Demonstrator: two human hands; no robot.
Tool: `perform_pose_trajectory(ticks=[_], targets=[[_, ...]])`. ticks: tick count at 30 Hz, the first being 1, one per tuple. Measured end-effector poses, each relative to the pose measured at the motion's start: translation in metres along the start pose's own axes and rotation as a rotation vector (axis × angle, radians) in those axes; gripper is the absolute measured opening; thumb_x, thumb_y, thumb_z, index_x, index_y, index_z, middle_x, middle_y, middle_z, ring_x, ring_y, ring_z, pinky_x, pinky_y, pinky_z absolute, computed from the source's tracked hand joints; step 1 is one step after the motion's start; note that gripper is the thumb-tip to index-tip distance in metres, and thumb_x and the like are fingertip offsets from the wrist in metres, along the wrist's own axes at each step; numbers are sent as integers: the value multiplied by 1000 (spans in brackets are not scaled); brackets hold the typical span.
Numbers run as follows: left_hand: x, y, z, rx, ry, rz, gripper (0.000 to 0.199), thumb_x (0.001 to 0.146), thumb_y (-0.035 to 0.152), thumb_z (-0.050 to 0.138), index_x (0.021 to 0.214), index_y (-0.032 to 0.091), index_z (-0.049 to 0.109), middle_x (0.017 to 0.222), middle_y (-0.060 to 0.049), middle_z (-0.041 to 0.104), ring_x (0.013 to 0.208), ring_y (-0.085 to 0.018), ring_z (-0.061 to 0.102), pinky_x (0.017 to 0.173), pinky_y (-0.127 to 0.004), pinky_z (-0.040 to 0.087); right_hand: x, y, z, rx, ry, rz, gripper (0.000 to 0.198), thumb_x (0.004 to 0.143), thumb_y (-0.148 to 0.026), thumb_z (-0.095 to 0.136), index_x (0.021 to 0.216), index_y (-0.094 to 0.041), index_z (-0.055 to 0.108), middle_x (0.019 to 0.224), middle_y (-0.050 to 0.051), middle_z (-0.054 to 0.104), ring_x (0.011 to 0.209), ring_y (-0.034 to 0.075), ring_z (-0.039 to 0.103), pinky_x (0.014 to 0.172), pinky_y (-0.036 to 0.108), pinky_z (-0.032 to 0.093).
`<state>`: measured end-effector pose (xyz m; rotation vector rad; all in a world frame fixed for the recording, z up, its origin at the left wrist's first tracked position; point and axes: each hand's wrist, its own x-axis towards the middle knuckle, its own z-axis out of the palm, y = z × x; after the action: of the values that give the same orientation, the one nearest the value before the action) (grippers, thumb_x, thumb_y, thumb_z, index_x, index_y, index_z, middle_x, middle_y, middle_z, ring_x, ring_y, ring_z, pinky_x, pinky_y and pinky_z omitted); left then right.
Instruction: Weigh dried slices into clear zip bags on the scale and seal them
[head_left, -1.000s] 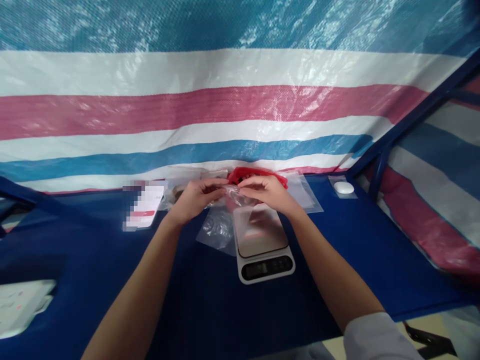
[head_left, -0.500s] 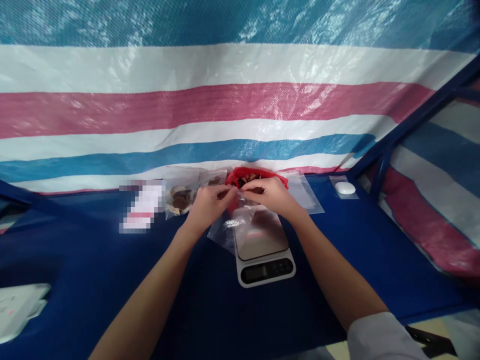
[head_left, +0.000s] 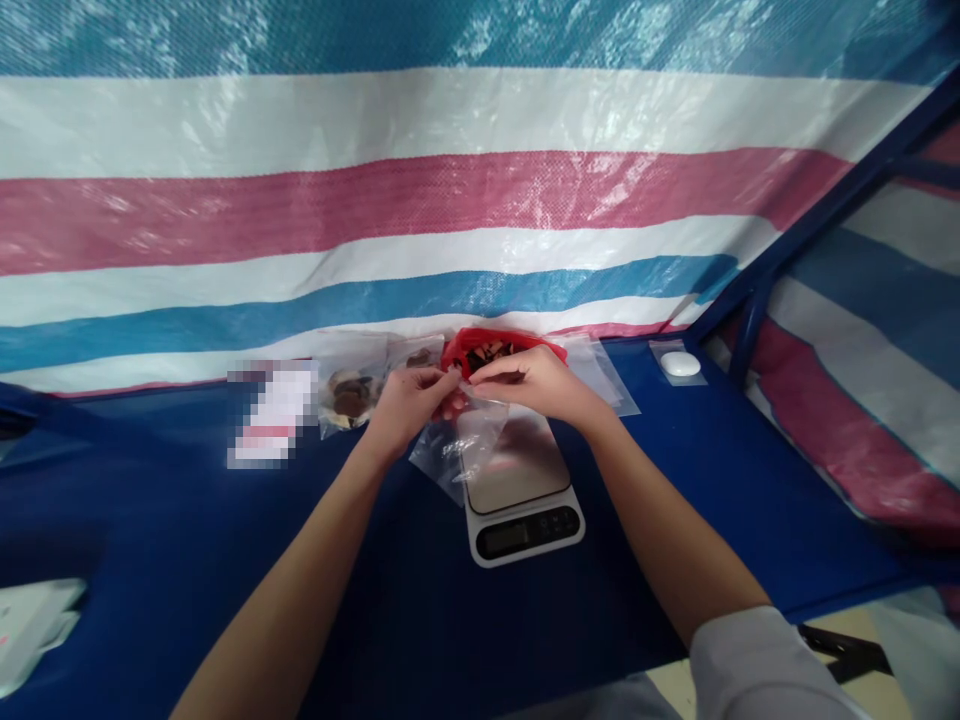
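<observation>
Taking the digital scale [head_left: 521,530] as the dial's centre, the clear plastic bag [head_left: 442,460] hangs at about ten o'clock, partly overlapping the weighing plate. The left hand [head_left: 411,402] and right hand [head_left: 544,385] meet at its top edge, thumbs and fingertips pinched on the film with the tips nearly touching; their exact hold is too small to make out. The bag looks feather-light, limp and slick, likely to cling to itself and crumple rather than stand. Its upper edge, one layer per hand, seems the best hold; hard tugging could stretch or tear it. At twelve o'clock, just beyond the hands, an open red bag [head_left: 551,348] of dark pieces rests on the table [head_left: 390,620].
</observation>
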<state>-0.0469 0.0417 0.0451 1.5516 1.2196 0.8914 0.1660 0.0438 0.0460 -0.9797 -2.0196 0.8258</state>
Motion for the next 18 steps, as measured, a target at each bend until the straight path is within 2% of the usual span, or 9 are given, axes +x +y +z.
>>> perform_pose_trajectory(ticks=[6, 11, 18], targets=[[-2, 4, 8, 20, 5, 84, 37, 85, 46, 67, 65, 15, 71, 60, -3, 69, 51, -12, 57, 50, -23, 45, -2, -4, -8, 41, -33, 157, 25, 87, -38, 68, 99, -19, 80, 66, 0, 68, 61, 13, 59, 62, 26, 46], [-3, 6, 12, 35, -10, 142, 37, 85, 47, 67, 64, 17, 70, 60, -2, 68, 50, -12, 56, 50, -24, 46, -1, -8, -9, -34, -142, 174, 23, 88, -37, 66, 85, -18, 79, 66, 0, 65, 61, 11, 57, 59, 23, 42], [-5, 12, 6, 63, -85, 149, 39, 85, 49, 66, 65, 16, 69, 60, -3, 67, 54, -13, 58, 54, -24, 48, -3, -10, -12, 68, -127, 224, 26, 86, -39, 65, 73, -17, 72, 63, -1, 62, 60, 12, 60, 57, 21, 49]])
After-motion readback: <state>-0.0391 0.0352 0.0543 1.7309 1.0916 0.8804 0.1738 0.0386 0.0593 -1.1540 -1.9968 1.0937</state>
